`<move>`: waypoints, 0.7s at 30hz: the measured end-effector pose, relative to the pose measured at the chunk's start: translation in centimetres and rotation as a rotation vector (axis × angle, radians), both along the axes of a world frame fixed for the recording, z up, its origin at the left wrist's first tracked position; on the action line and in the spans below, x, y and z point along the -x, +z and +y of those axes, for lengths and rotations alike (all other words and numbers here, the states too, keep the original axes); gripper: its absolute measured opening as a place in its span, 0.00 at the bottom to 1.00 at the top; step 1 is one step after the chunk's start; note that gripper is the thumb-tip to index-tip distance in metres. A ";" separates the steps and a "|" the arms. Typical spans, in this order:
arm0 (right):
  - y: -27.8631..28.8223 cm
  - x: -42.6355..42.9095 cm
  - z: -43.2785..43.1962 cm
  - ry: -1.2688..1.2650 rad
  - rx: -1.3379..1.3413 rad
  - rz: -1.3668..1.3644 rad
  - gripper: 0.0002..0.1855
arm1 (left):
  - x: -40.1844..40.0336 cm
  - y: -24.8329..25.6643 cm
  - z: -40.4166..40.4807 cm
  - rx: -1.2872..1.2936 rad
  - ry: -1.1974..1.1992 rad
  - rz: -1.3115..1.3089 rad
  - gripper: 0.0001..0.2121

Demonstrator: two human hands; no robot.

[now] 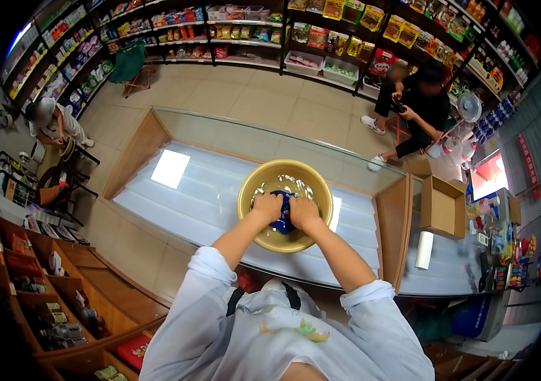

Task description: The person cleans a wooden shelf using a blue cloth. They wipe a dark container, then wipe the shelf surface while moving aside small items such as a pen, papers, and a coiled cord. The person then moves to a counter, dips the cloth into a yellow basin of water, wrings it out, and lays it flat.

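Note:
A gold-coloured basin (323, 177) with water in it stands on the glass top of a display counter (206, 188). Inside the basin, a dark blue cloth (282, 224) is bunched between my two hands. My left hand (267, 206) grips the cloth from the left, with its fingers curled in. From the other side my right hand (304, 211) is closed on the same cloth, the knuckles facing up. Both fists are close together over the water. The fingertips are hidden beneath the hands.
An open cardboard box (443, 207) and a white roll (424, 250) lie on the counter to the right. Seated beyond the counter is a person in black (425, 112); another person (51, 119) is at far left. A green folding chair (129, 64) stands near stocked shelves (246, 43).

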State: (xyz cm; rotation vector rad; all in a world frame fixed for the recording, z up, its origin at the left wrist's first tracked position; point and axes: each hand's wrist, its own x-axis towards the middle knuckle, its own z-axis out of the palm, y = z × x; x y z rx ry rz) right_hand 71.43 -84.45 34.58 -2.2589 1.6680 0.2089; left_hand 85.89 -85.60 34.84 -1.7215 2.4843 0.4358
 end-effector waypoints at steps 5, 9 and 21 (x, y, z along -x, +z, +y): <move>7.8 0.8 1.0 -0.215 -0.122 -0.462 0.31 | -2.5 7.1 0.0 0.104 0.034 0.450 0.12; 11.4 -0.5 1.7 -0.281 -0.009 -0.820 0.32 | -2.0 13.1 0.8 -0.075 0.281 0.941 0.09; 20.5 -1.7 1.6 -0.293 0.104 -1.345 0.12 | 0.0 9.8 4.1 -0.148 0.144 1.194 0.47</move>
